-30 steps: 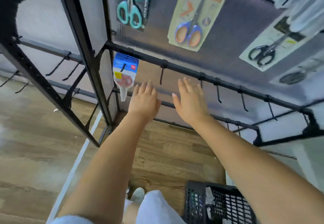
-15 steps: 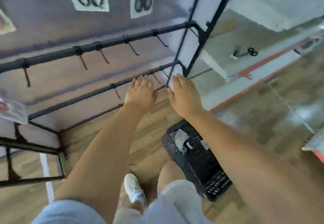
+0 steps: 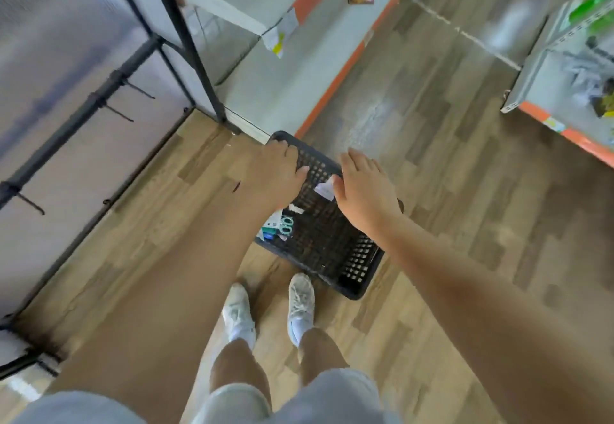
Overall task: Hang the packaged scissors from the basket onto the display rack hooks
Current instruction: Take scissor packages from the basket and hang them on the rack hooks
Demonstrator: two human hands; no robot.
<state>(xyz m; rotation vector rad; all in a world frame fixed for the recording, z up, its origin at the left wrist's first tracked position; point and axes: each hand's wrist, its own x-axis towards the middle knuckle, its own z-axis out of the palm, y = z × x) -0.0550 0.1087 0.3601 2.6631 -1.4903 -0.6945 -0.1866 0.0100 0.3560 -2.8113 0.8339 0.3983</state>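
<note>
Wood flooring now fills your view; you've turned from the rack (image 3: 99, 98) at ten o'clock. Both empty hands, left hand (image 3: 282, 167) and right hand (image 3: 360, 187), fingers relaxed, reach over the basket (image 3: 352, 264), where packaged scissors (image 3: 280, 226) wait centrally.

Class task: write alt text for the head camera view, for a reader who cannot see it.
Both hands, left and right, reach open and empty toward a black plastic basket on the wood floor holding a packaged pair of scissors. The black display rack with bare hooks stands to the left.
</note>
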